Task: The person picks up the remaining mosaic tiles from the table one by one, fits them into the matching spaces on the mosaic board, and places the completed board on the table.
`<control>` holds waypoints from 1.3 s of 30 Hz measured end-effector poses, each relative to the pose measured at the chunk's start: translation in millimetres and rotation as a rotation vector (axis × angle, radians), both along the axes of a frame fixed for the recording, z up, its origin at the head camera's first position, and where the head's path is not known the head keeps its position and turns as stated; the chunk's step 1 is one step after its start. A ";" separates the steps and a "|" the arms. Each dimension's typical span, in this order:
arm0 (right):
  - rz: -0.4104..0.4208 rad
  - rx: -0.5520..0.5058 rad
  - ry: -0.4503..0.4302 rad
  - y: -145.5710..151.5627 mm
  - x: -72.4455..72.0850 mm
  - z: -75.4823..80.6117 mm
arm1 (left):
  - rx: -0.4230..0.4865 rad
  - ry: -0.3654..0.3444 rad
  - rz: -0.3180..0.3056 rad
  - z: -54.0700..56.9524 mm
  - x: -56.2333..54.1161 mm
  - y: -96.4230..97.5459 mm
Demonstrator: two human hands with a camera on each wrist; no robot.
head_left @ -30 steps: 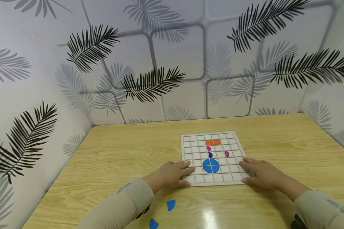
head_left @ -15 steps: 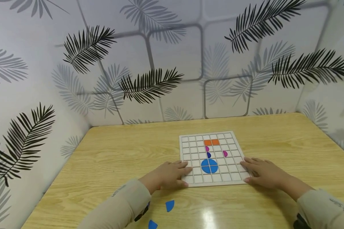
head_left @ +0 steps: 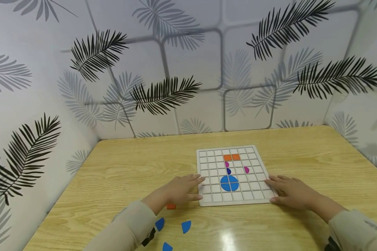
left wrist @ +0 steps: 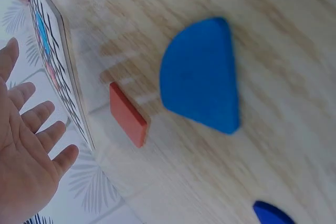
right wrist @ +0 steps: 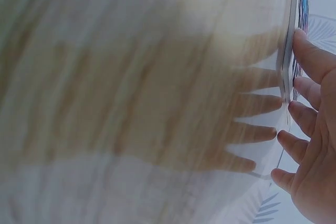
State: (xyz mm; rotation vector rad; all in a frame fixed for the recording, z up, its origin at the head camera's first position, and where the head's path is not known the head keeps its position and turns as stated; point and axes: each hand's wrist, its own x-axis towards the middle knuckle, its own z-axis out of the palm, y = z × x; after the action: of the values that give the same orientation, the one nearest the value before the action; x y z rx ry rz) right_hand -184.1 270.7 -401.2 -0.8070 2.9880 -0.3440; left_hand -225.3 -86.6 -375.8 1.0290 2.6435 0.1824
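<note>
A white grid board point(head_left: 248, 195) lies flat on the wooden table. Two orange squares point(head_left: 235, 157) sit side by side on its far rows, with magenta half circles point(head_left: 246, 169), a dark blue half circle point(head_left: 228, 171) and a blue circle of quarter pieces point(head_left: 225, 187) below. My left hand point(head_left: 180, 190) is at the board's left edge, fingers extended and spread. In the left wrist view, that hand point(left wrist: 26, 156) holds nothing. My right hand point(head_left: 290, 192) rests at the right edge; its fingertips point(right wrist: 299, 38) meet the board's side in the right wrist view.
Near my left forearm lie an orange piece point(head_left: 171, 206) and blue quarter pieces point(head_left: 186, 227), one of them point(head_left: 167, 246) at the frame's bottom. A dark blue piece point(left wrist: 272, 213) shows in the left wrist view. A leaf-patterned wall point(head_left: 188, 104) stands behind the table point(head_left: 138, 160).
My left hand has drawn back left, its fingers covering less of the board. An orange piece and another blue quarter have come into view beside its arm. The right hand has barely moved.
</note>
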 end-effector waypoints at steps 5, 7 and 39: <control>0.004 -0.021 0.015 2.3 0.0 -3.4 | 0.049 -0.010 0.013 3.4 1.7 -7.2; 0.005 -0.032 0.017 3.3 0.2 -4.5 | 0.070 -0.021 0.020 4.0 2.5 -11.1; 0.020 -0.161 -0.096 7.9 3.1 -3.3 | 0.349 -0.217 0.246 19.8 31.9 -82.7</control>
State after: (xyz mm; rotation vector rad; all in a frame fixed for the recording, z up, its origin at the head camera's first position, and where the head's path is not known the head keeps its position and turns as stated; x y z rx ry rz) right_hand -181.0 278.6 -404.5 -0.8067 2.8900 -0.6108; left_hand -193.4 -169.3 -356.0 0.7220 2.5802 0.7863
